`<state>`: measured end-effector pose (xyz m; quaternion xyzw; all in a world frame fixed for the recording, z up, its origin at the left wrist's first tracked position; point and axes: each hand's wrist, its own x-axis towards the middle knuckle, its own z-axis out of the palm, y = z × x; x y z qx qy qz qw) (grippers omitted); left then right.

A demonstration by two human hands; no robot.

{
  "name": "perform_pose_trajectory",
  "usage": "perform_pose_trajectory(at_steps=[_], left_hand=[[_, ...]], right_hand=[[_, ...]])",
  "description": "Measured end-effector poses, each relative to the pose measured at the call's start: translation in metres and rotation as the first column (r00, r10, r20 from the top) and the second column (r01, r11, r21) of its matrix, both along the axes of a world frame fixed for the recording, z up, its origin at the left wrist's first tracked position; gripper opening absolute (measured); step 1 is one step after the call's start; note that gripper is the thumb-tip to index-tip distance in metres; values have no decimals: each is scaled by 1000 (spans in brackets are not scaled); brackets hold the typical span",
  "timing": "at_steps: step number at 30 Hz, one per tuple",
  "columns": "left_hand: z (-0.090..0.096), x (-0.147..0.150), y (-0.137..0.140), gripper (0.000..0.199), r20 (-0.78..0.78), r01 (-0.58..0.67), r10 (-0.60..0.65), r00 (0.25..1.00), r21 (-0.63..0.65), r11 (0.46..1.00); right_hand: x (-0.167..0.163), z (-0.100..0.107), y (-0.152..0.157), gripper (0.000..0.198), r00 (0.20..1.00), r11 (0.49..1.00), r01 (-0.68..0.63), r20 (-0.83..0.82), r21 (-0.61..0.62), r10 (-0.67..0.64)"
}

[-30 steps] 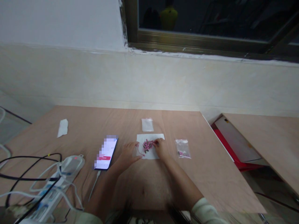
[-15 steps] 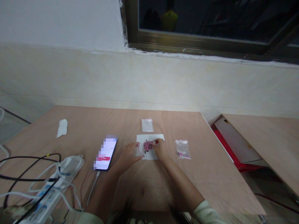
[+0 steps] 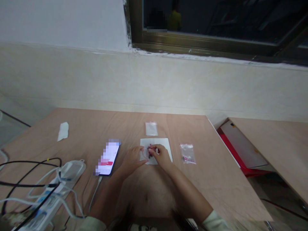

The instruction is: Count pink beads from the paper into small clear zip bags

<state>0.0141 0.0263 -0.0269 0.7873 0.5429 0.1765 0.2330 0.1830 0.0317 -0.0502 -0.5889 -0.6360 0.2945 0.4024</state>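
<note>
A white sheet of paper (image 3: 166,150) lies on the table with a small pile of pink beads or bead-like pieces (image 3: 150,155) on it, now mostly covered. My left hand (image 3: 131,159) rests at the paper's left side. Its thumb and fingers spread around the mouth of a clear plastic bag (image 3: 144,154), which shows a thin pinkish rim curving towards the pile. Over the pile, my right hand (image 3: 161,156) has thumb and fingers pinched together close to that mouth. Whatever sits between those fingertips is too small to make out.
Behind the paper lies a clear zip bag (image 3: 151,129); another, holding some pink pieces (image 3: 188,154), is to the right. At left are a lit phone (image 3: 109,158) on a charging cable, a power strip (image 3: 69,171) with tangled cords, and a white scrap (image 3: 63,131).
My right hand has moved left from the pile's right edge to over it, close to the bag's mouth, covering most of the pink pieces. My left hand has stayed almost still.
</note>
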Motion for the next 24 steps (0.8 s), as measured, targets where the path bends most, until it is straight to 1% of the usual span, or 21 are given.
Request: perform_pose_trajectory(at_steps=[2,4,5,8,11,13,15,17,19,20,21,22,24], left_hand=[[-3,0,0,50,20,-8,7,1000,13,1000],[-2,0,0,50,36,-4,3,999,27,1000],[-1,-1,0,50,40,-4,3,999,32,999],[3,-2,-1,47,47,-12,11,999,31,999],[4,-4,-1,46,46,-27,26,999,9,1000],[2,-6,-1,47,40,-26,27,999,-13,1000],[-2,-9,-1,47,49,-30,32,998,-27,999],[-5,-14,-1,46,74,-52,55,996,-41,998],[-6,-21,0,47,113,-91,96,989,-49,995],[-5,-26,0,47,133,-115,120,984,-46,992],[-3,-32,1,46,150,-138,142,978,-39,990],[-1,-37,2,45,161,-162,165,973,-28,986],[5,-49,4,43,164,-212,212,963,-14,977]], right_hand=[[1,-2,4,16,995,998,66,77,3,-66],[6,-10,11,18,972,989,144,188,-12,-140],[9,-15,15,18,962,987,157,232,-28,-146],[17,-29,22,15,950,991,113,299,-65,-89],[19,-37,26,13,947,994,91,314,-58,-69],[21,-36,26,10,946,993,97,315,-67,-71],[21,-30,25,10,945,989,126,311,-77,-96],[18,-20,17,14,934,977,201,315,-68,-170],[4,-10,2,19,915,964,262,327,-33,-237],[-8,-5,-9,20,915,970,243,336,-15,-224],[-23,-3,-21,20,928,986,168,338,-2,-158],[-41,-3,-35,22,941,998,64,332,4,-62],[-80,-8,-61,26,942,993,-112,316,-33,117]])
